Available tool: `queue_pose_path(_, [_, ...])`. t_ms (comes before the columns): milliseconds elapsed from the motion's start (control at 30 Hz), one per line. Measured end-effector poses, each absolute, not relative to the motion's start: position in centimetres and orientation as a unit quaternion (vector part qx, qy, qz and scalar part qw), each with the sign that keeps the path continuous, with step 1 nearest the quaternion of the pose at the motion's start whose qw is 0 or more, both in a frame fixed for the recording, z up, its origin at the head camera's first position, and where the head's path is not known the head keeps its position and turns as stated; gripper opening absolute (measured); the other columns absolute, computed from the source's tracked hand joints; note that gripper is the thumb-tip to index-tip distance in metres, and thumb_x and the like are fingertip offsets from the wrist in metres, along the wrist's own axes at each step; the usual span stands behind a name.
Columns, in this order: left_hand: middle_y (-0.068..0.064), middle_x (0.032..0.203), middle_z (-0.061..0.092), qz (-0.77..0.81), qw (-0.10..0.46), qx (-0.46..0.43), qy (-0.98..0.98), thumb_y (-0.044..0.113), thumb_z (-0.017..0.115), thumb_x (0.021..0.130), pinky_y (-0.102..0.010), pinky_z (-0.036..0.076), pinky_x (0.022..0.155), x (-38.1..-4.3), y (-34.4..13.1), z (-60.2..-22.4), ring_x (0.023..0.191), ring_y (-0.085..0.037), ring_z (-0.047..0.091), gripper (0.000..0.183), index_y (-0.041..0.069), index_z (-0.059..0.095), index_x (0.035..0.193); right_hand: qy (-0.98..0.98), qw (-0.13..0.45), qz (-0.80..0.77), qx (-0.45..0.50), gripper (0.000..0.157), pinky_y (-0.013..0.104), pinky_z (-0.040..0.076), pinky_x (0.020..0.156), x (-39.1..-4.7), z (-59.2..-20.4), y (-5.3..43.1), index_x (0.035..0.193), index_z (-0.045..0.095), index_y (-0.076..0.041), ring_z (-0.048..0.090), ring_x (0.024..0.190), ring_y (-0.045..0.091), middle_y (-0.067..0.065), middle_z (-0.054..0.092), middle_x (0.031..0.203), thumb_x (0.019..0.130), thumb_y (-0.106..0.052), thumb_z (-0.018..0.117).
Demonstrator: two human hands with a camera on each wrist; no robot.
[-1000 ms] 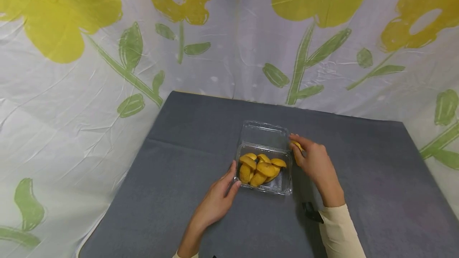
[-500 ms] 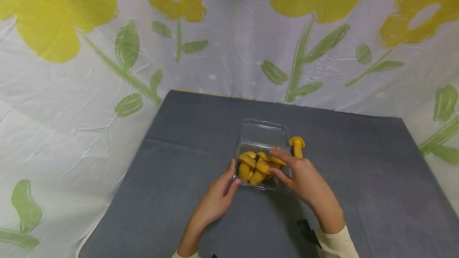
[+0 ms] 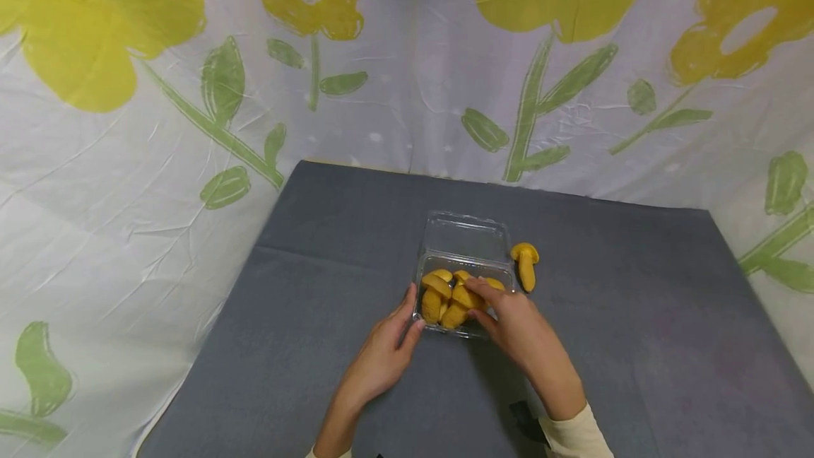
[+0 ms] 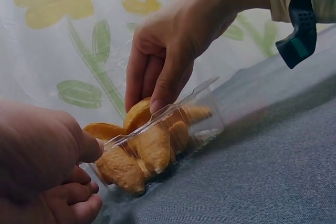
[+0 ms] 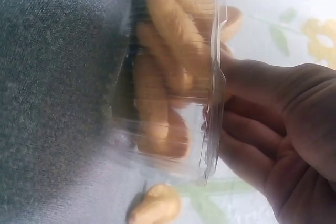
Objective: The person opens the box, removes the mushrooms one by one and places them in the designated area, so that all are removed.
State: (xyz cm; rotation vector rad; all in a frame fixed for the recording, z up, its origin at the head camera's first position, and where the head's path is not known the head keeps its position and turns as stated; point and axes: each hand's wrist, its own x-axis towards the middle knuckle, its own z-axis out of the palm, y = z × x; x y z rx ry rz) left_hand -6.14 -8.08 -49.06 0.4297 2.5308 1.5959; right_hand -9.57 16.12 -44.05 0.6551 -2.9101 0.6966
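On the grey worktop point(image 3: 311, 352) sits a clear box point(image 3: 467, 259); only the head view shows its lid point(image 3: 467, 235) lying open, far side. Left hand point(image 3: 384, 355) grips its near-left corner. Right hand point(image 3: 521, 327) pinches a boxed mushroom point(image 4: 138, 113), thumb contact plainest from left wrist. Loose mushroom point(image 3: 526, 268) just right.

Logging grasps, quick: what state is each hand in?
Left hand: closed, holding the clear rectangular plastic box.
Right hand: closed, pinching a yellow round-capped mushroom inside it.

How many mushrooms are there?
6 that I can see: 5 mushrooms in the box, 1 mushroom on the table to its right. The right hand may hide more.
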Motion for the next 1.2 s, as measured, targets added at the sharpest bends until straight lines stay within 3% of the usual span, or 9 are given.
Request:
queue_pose_path(200, [-0.013,0.171,0.026,0.532,0.064,0.137,0.833,0.016,0.059,0.111,-0.047,0.030,0.126,-6.11,-8.11,-49.07,0.156,-0.023,0.029,0.066,0.001,0.026,0.166,-0.947,0.040,0.231,0.218,0.047,0.041,0.062,0.069,-9.68,-44.16,15.92,0.133,0.072,-0.008,0.076,0.083,0.025,0.018,0.077,0.121,0.088,-0.007,0.087])
queue_pose_path(400, [-0.014,0.171,0.027,0.539,0.052,0.140,0.829,0.015,0.059,0.110,-0.048,0.035,0.123,-5.92,-8.08,-49.06,0.155,-0.026,0.031,0.066,0.000,0.026,0.166,-0.949,0.041,0.227,0.217,0.048,0.034,0.057,0.063,-9.73,-44.13,15.72,0.134,0.072,-0.009,0.064,0.069,0.012,0.015,0.079,0.110,0.089,-0.007,0.086])
queue_pose_path(633, [-0.013,0.171,0.027,0.545,0.051,0.137,0.826,0.017,0.059,0.111,-0.047,0.037,0.121,-5.89,-8.07,-49.21,0.155,-0.027,0.032,0.066,0.001,0.026,0.166,-0.949,0.036,0.232,0.210,0.048,0.033,0.055,0.061,-9.66,-44.06,15.62,0.135,0.071,-0.008,0.057,0.065,0.010,0.015,0.078,0.113,0.090,-0.007,0.086])
queue_pose_path(867, [-0.014,0.170,0.029,0.544,0.042,0.136,0.827,0.018,0.059,0.111,-0.049,0.038,0.120,-5.88,-8.00,-49.28,0.154,-0.030,0.035,0.066,0.000,0.027,0.165,-0.948,0.038,0.236,0.212,0.048,0.034,0.057,0.064,-9.71,-44.13,15.62,0.136,0.072,-0.007,0.058,0.065,0.009,0.015,0.072,0.134,0.090,-0.007,0.086])
queue_pose_path(1100, [-0.016,0.170,0.030,0.548,0.038,0.137,0.824,0.018,0.059,0.111,-0.047,0.038,0.120,-5.81,-7.98,-49.29,0.153,-0.030,0.035,0.066,-0.002,0.027,0.165,-0.940,0.058,0.254,0.221,0.047,0.043,0.062,0.073,-9.83,-44.35,15.83,0.134,0.072,-0.007,0.074,0.083,0.024,0.017,0.073,0.130,0.089,-0.005,0.085])
queue_pose_path(1200, [-0.016,0.170,0.029,0.553,0.041,0.137,0.821,0.017,0.059,0.111,-0.046,0.039,0.120,-5.80,-7.99,-49.26,0.154,-0.029,0.034,0.066,-0.002,0.027,0.165,-0.937,0.066,0.259,0.224,0.047,0.040,0.061,0.069,-9.90,-44.29,15.98,0.133,0.072,-0.008,0.071,0.075,0.019,0.017,0.075,0.126,0.088,-0.003,0.086])
